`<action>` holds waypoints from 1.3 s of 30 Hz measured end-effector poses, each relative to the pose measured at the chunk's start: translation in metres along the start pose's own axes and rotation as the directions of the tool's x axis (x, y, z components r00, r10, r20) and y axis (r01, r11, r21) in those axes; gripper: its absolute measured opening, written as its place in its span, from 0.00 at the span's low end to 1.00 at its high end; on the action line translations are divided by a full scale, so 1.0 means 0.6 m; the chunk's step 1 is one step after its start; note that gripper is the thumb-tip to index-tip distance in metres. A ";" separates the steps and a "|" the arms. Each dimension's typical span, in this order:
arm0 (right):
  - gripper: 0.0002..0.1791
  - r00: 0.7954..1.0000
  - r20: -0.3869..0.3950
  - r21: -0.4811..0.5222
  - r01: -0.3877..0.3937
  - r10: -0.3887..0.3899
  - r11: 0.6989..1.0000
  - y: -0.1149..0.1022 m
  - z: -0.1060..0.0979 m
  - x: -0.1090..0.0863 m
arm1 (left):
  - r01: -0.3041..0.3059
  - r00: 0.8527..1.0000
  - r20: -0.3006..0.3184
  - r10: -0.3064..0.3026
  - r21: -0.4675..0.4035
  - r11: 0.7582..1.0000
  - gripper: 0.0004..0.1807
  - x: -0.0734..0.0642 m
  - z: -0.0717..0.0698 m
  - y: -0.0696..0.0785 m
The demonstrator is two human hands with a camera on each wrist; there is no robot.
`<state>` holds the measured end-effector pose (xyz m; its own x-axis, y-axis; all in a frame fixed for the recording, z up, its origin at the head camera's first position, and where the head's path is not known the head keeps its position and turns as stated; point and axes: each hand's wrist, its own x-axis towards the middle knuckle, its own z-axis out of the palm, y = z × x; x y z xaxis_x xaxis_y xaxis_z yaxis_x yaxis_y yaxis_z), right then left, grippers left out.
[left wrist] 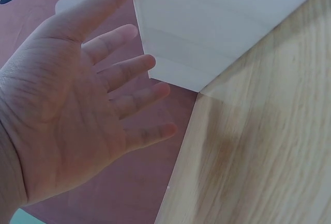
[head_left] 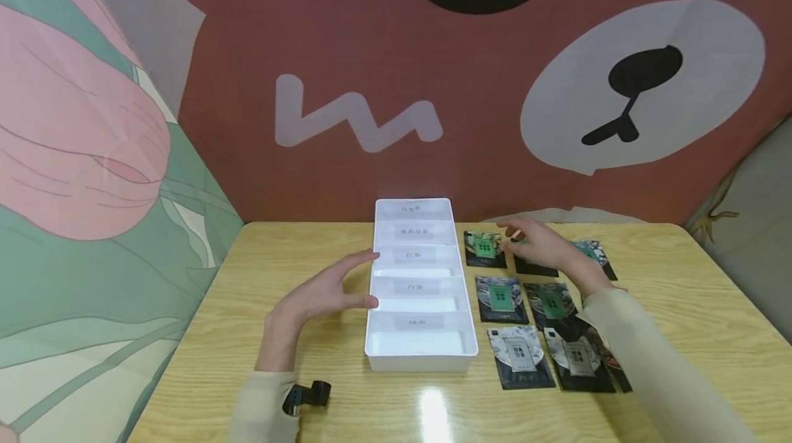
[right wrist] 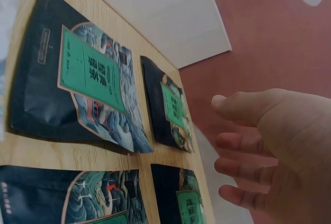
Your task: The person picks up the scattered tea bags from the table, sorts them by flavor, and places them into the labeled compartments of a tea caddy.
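Note:
A long white box (head_left: 422,363) stands on the table, split by dividers into several compartments with labels in Chinese characters. At its left side is my left hand (head_left: 312,295), thumb and fingertips right at the rim; in the left wrist view the fingers are spread and straight beside the box wall (left wrist: 207,22). Over the back row of tea packets, my right hand (head_left: 538,243) reaches with loosely bent fingers and nothing in its grasp. Beneath it lies a dark packet (head_left: 534,269), partly covered, and left of that a green-labelled packet (head_left: 485,248). In the right wrist view, the thumb and fingers stand apart.
More tea packets lie in rows right of the box, including a green-labelled one (head_left: 501,298) and grey-labelled ones in front (head_left: 521,355). My right sleeve (head_left: 656,360) covers part of the rightmost packets. A printed cloth (head_left: 346,175) hangs behind the wooden table (head_left: 204,360).

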<state>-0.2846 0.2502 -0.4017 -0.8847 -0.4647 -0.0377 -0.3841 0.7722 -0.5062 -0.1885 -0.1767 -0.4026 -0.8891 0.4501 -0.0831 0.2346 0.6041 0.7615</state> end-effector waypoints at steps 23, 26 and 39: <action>0.30 0.996 0.086 0.018 -0.033 0.031 0.999 0.042 0.006 0.041 | 0.128 0.990 0.070 -0.125 -0.052 0.990 0.47 0.001 0.004 0.001; 0.30 0.996 0.088 0.018 -0.030 0.029 0.999 0.045 0.009 0.046 | 0.126 0.990 0.074 -0.122 -0.061 0.990 0.48 0.001 0.004 -0.002; 0.31 0.994 0.103 -0.012 -0.037 0.038 0.999 0.062 0.016 0.061 | 0.120 0.990 0.077 -0.114 -0.074 0.990 0.47 0.001 0.003 0.002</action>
<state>-0.3288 0.2578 -0.4304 -0.8668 -0.4770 -0.1454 -0.3542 0.7941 -0.4939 -0.1880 -0.1748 -0.4029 -0.8770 0.4278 -0.2189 0.0967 0.6033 0.7916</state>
